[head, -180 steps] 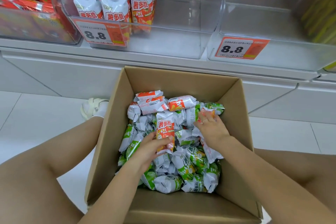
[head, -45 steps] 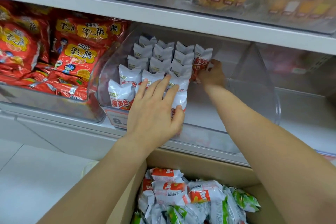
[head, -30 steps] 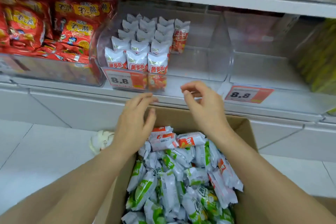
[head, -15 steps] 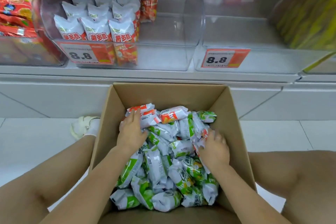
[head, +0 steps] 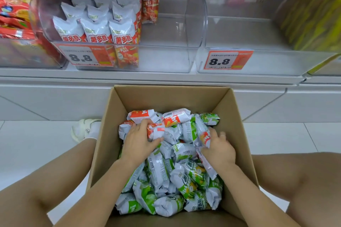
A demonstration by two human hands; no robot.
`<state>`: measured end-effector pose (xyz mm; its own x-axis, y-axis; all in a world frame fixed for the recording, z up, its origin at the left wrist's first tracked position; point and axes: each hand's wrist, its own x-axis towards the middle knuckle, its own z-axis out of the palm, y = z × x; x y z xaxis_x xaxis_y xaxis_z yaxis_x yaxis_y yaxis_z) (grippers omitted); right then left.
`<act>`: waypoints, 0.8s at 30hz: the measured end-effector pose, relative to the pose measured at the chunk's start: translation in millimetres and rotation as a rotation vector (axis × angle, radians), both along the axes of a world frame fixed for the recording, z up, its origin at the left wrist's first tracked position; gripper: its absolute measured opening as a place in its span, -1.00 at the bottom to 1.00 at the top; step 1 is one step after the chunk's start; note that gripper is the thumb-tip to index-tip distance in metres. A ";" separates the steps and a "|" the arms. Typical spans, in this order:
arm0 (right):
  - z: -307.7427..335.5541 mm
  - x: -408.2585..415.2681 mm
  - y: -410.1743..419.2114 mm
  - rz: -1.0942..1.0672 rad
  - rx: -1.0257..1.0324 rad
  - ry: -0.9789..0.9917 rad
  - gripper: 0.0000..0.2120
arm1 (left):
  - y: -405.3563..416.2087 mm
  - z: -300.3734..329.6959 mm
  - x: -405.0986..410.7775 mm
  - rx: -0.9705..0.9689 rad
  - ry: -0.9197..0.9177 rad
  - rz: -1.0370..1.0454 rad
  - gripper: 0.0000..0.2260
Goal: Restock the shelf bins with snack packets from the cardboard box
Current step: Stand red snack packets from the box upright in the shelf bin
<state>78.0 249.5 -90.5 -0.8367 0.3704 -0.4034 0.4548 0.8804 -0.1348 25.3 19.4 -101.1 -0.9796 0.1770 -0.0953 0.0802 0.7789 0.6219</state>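
Reaching into the open brown cardboard box (head: 239,134) on the white tiled floor, we have both hands down in the loose heap of snack packets. Our left hand (head: 137,143) curls its fingers and thumb round a red-and-white foil snack packet (head: 156,131) near the far-left of the heap; its long axis lies roughly left-right, tilted slightly, one end pointing toward the middle of the box. Our right hand (head: 218,150) pinches another red-and-white packet (head: 204,137) at the right side; that one runs near-far, upper end toward the shelf. Most packets round them are green-and-white foil packets (head: 162,171), lying flat at mixed angles. Above, the clear plastic shelf bin (head: 195,29) holds upright rows of red-and-white packets (head: 97,27) filling its left part, tops up, printed faces toward us. An orange price tag (head: 86,57) sits on its front. Right of it, a second clear bin (head: 276,64) with its own orange tag (head: 227,60).
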 end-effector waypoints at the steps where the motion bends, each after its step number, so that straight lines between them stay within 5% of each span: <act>1: 11.7 -2.8 -2.2 -0.114 -0.154 0.096 -0.40 | 1.4 9.5 3.4 0.195 -0.077 0.105 -0.61; 4: 37.1 -3.1 -15.1 -0.533 -0.865 0.212 -0.61 | 9.2 34.2 14.0 0.788 -0.349 0.386 -0.70; 6: 50.9 3.9 -25.5 -0.742 -1.256 0.131 -0.67 | 12.4 48.3 22.1 0.939 -0.379 0.482 -0.69; 9: 55.5 11.9 -31.5 -0.889 -1.528 0.137 -0.69 | 9.5 69.5 33.9 1.044 -0.337 0.544 -0.69; 13: 64.4 16.2 -37.9 -0.868 -1.704 0.167 -0.65 | 3.7 91.7 48.6 1.191 -0.369 0.381 -0.63; 18: 81.1 18.2 -47.0 -0.724 -1.750 0.169 -0.66 | 11.9 106.0 58.4 1.057 -0.295 0.191 -0.58; 24: 92.2 14.9 -55.2 -0.403 -1.395 0.258 -0.49 | 41.9 120.2 48.4 0.875 -0.121 0.249 -0.60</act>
